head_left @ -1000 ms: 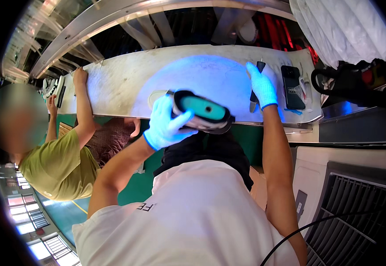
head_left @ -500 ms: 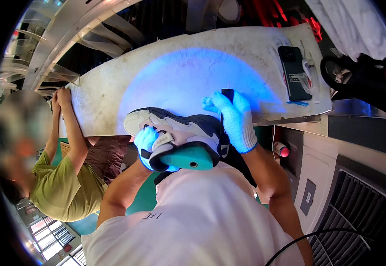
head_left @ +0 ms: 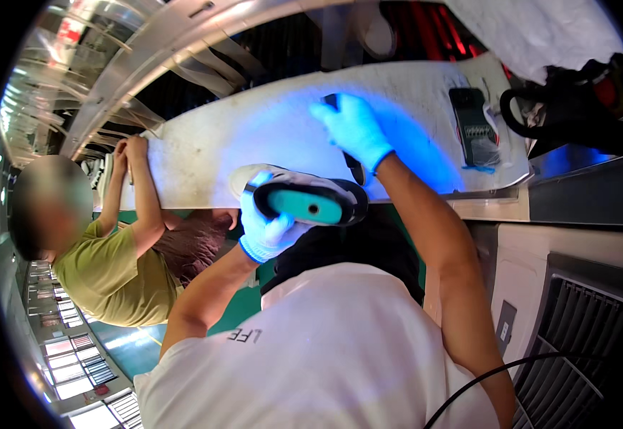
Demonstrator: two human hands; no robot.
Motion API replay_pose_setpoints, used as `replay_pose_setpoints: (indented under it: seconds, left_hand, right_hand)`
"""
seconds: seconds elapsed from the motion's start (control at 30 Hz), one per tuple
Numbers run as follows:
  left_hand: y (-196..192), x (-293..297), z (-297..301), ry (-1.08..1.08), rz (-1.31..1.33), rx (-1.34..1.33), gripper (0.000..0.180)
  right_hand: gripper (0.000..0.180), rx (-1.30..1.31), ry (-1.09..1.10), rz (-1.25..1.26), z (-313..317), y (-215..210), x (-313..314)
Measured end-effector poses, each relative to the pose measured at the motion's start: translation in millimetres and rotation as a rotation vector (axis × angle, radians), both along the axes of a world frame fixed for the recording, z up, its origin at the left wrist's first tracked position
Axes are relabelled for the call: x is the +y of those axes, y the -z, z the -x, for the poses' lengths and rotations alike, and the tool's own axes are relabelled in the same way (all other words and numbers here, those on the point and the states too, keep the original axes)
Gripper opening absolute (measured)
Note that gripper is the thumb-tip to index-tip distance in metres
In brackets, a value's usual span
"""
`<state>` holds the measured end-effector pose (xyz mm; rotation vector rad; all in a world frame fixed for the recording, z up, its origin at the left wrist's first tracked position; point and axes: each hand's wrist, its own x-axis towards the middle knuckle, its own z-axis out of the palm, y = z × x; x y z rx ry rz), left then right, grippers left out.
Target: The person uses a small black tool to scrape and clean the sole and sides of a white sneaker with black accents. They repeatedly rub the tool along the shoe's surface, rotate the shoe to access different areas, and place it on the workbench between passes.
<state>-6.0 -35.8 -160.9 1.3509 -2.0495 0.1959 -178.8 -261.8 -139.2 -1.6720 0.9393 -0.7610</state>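
So the left hand (head_left: 268,227), in a blue glove, is wrapped around a sneaker (head_left: 301,199), sole facing up so the teal outsole shows, with the white and dark upper underneath. The shoe is held in the air just over the near edge of the white worktable (head_left: 204,154), not resting on it. The right hand (head_left: 353,130), also gloved, is out over the table's blue-lit patch and is closed on a thin dark tool (head_left: 353,166), probably a brush or pen; I can't tell which.

What I'd worry about:

- The shoe is held one-handed from the side and sticks out past the fingers. If that grip slackens, my guess is it tips off the table edge and drops toward the floor.
- The tool's lower end sits right by the shoe's heel end. If it carries glue or ink, a careless swing could smear the upper.
- A co-worker in an olive shirt (head_left: 111,275) is at the table's left end with both hands on the edge. A bump or tug there could jog the surface mid-stroke.
- A dark handheld device (head_left: 474,125) lies on the table to the right, near enough that a wide right-arm sweep might knock it.
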Motion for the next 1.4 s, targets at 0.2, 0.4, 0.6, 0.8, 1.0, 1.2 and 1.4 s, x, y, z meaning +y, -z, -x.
replay_pose_setpoints:
  seconds: [0.2, 0.4, 0.6, 0.8, 1.0, 1.2, 1.4]
  left_hand:
    - [-98, -46, 23, -0.139, -0.32, -0.028, 0.13]
    - [-129, -89, 10, -0.172, -0.557, -0.503, 0.125]
    - [-130, -127, -8, -0.289, -0.735, -0.199, 0.108]
    - [-127, -143, -8, -0.36, -0.776, -0.162, 0.109]
    - [-128, -147, -11, -0.379, -0.805, -0.156, 0.106]
    - [-126, -148, -11, -0.388, -0.8, -0.174, 0.111]
    - [-126, -136, -20, -0.397, -0.778, -0.045, 0.106]
  right_hand:
    - [0.036, -0.319, 0.404, -0.269, 79, 29, -20]
    - [0.031, -0.335, 0.426, -0.123, 117, 32, 35]
    - [0.023, -0.121, 0.134, 0.025, 115, 29, 65]
    - [0.025, 0.101, 0.114, 0.168, 105, 24, 62]
    - [0.032, 0.195, 0.103, 0.162, 91, 20, 51]
    - [0.038, 0.203, 0.074, 0.09, 86, 13, 39]
    - [0.044, 0.396, 0.029, 0.156, 98, -4, 35]
